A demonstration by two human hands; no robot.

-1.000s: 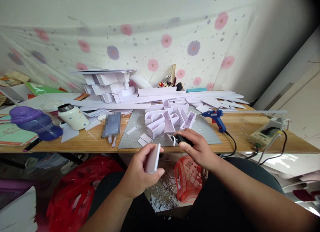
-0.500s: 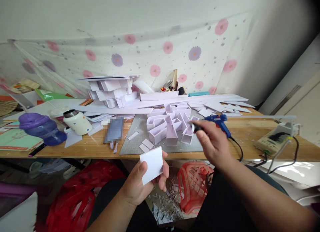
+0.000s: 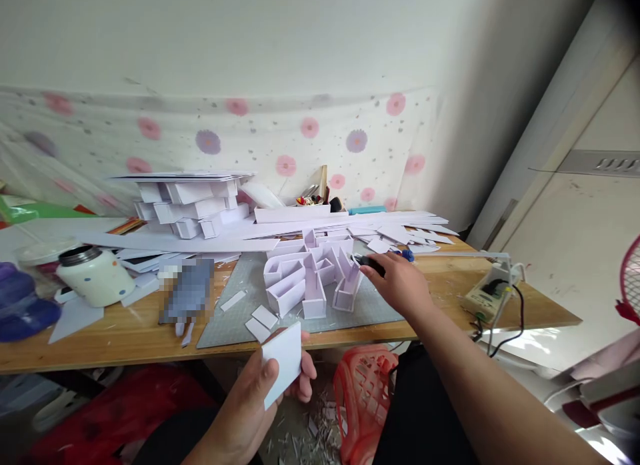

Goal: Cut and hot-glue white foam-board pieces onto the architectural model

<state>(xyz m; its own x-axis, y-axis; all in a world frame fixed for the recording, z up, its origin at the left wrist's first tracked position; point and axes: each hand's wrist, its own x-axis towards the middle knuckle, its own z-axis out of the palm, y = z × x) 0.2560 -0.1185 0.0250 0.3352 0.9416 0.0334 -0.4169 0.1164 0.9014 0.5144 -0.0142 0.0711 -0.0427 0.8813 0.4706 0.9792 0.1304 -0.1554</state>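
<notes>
My left hand (image 3: 267, 391) grips a small white foam-board piece (image 3: 283, 363) between thumb and fingers, in front of the table edge. My right hand (image 3: 403, 283) is closed round a black-handled tool (image 3: 374, 263), whose pale tip is at the right side of a white foam-board model (image 3: 314, 298). Whether the tip touches the model I cannot tell. The model has several thin-walled compartments and stands on a grey cutting mat (image 3: 227, 328). Small white rectangles (image 3: 264, 316) lie on the mat near the model's front left. Behind my right hand, a blue glue gun (image 3: 407, 255) is mostly hidden.
A stacked white model (image 3: 187, 208) stands at the back left. A dotted bottle (image 3: 95, 276) and a purple bottle (image 3: 25, 305) are at the left. Strips and offcuts (image 3: 395, 233) lie at the back. A power strip (image 3: 487, 293) sits right; a red basket (image 3: 363, 398) is below.
The view has shifted to the right. My right hand with the black-handled tool has come closer to the model's right side. The foam-board piece in my left hand is turned more edge-on.
</notes>
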